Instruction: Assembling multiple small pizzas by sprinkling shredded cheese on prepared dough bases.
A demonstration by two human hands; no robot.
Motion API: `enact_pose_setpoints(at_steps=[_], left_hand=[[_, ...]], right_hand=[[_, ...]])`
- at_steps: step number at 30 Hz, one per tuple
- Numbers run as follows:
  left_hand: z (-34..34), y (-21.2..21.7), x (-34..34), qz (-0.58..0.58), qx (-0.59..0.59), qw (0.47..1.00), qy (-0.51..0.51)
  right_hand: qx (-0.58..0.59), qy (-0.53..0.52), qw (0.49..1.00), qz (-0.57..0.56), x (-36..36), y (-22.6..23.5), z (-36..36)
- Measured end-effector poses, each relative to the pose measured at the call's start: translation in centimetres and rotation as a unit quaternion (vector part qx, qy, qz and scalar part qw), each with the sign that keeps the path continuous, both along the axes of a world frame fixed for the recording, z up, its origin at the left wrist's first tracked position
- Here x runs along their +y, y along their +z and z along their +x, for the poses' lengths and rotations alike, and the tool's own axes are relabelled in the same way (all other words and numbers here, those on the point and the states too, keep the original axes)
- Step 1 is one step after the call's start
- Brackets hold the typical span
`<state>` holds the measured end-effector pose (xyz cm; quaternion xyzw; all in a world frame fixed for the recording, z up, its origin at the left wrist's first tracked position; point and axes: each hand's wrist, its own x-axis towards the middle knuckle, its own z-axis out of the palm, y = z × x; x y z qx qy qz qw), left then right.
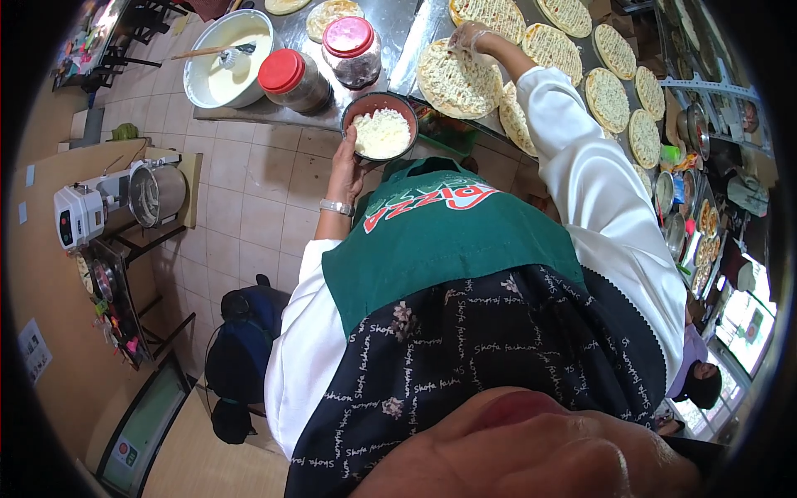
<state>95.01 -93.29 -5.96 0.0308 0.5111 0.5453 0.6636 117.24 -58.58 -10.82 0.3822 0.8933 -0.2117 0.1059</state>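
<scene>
My left hand (344, 168) grips the side of a brown bowl (360, 106), holding it near the table's front edge. White grated cheese (384, 134) fills much of it. To the right, my right hand (470, 38), in a clear plastic glove, is over the far edge of a round pizza (459, 85) strewn with pale shreds. Its fingers look curled together; whatever they hold is too small to make out. Another topped pizza (491, 15) lies just beyond that hand.
Left of the bowl stand two jars, one with a red lid (281, 70), one with a pink lid (345, 36). A white tub (197, 76) of pale batter holds a whisk (228, 56). Several pizzas (608, 98) cover the table at right. A stand mixer (124, 197) stands far left.
</scene>
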Motion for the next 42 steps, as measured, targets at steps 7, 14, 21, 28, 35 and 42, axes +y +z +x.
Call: enact_pose_setpoints(at_steps=[7,14,21,28,35,42], left_hand=[[-0.5,-0.1,-0.2,-0.013,-0.016,1.0,-0.01],[-0.1,-0.7,1.1,-0.006,-0.014,0.999,-0.037],[0.5,-1.4,1.4,-0.005,-0.016,0.998,-0.064],[0.6,-1.4,1.2,-0.018,-0.015,0.998,-0.059],[0.5,-0.4,-0.1,-0.022,-0.005,0.999,-0.035],[0.1,-0.1,-2.1,-0.003,0.003,1.0,0.002]], right_hand=[[0.022,-0.13,0.987,-0.087,0.1,-0.9,4.8],[-0.05,-0.072,0.996,0.004,-2.6,-2.1,10.3],[0.032,-0.2,0.975,-0.095,-7.0,-1.4,10.7],[0.069,-0.186,0.98,-0.033,-3.7,-1.2,9.6],[-0.012,-0.185,0.981,0.054,-2.0,-1.7,4.9],[0.142,-0.245,0.95,-0.128,-4.9,0.0,5.5]])
